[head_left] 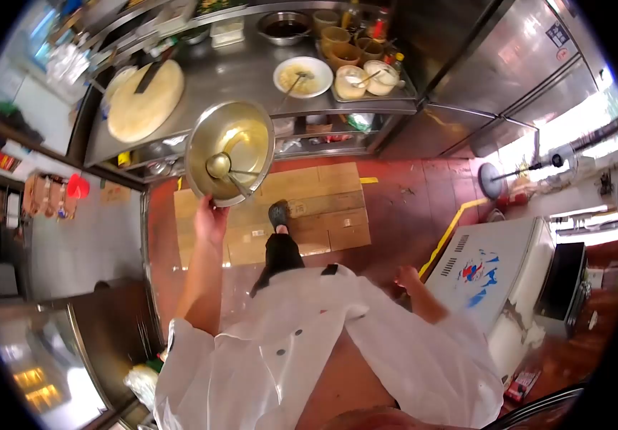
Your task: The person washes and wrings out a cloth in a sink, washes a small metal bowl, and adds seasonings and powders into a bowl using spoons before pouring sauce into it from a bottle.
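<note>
My left hand [211, 218] grips the near rim of a large metal bowl [198, 132], which is tilted and held out in front of the counter. Inside the bowl lies a ladle [218, 165] with a round metal head, beside what looks like a second handle; a little yellowish liquid seems to shine at the bottom. Down by my right side, my right hand [407, 277] hangs low near a white chest-like appliance [488, 279]. It holds nothing that I can see, and its fingers look loosely apart, though slightly blurred.
A steel counter [230, 72] runs across the front, with a round cutting board [146, 104] bearing a cleaver, a white bowl [316, 82] and seasoning tubs [352, 80]. Flattened cardboard [323, 193] covers the red floor. A steel fridge [481, 72] stands at right.
</note>
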The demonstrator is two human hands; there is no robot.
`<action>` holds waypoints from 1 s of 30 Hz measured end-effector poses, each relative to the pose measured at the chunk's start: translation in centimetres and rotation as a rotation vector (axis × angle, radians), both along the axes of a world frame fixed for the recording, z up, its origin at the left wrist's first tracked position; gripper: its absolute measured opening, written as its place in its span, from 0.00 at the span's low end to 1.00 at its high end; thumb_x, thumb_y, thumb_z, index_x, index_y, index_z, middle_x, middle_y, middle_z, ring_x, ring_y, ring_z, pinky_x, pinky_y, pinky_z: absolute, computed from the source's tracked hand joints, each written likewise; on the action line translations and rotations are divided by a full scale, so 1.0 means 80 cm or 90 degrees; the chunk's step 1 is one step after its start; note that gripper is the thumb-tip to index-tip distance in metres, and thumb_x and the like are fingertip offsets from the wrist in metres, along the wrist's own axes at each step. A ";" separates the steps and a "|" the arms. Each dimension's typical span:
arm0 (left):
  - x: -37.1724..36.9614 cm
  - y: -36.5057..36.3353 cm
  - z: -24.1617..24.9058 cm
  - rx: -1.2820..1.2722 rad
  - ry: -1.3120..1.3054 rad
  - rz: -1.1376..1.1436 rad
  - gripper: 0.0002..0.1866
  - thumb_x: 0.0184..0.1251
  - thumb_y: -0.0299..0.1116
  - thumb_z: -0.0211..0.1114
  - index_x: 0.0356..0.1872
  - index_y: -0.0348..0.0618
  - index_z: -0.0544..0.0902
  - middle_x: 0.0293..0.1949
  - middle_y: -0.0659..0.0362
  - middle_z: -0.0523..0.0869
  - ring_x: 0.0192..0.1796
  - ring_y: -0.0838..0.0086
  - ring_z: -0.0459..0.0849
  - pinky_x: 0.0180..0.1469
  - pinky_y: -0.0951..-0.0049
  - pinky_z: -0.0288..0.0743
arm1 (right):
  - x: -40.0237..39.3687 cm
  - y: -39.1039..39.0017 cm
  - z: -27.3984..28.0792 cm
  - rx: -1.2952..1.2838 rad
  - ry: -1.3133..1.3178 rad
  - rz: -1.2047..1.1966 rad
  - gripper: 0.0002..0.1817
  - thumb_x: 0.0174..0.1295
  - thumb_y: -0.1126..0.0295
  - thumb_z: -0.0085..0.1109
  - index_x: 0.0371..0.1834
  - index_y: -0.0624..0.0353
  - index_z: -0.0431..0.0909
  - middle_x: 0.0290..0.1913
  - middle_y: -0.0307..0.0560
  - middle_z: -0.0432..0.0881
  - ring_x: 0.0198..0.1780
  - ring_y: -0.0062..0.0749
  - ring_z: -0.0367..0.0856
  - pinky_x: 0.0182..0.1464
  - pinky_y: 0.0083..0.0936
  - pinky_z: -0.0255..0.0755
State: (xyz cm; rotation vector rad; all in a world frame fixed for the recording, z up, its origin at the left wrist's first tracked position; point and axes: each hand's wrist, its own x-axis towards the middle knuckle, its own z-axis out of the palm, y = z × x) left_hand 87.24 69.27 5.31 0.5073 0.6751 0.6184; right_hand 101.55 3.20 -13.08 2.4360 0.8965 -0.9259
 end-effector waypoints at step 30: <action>0.357 0.074 0.068 0.336 0.280 -0.100 0.18 0.69 0.25 0.57 0.60 0.43 0.73 0.56 0.57 0.81 0.59 0.66 0.78 0.63 0.62 0.72 | 0.689 0.514 0.180 0.901 -0.029 -0.176 0.17 0.72 0.59 0.53 0.51 0.59 0.81 0.47 0.54 0.85 0.48 0.51 0.83 0.52 0.37 0.76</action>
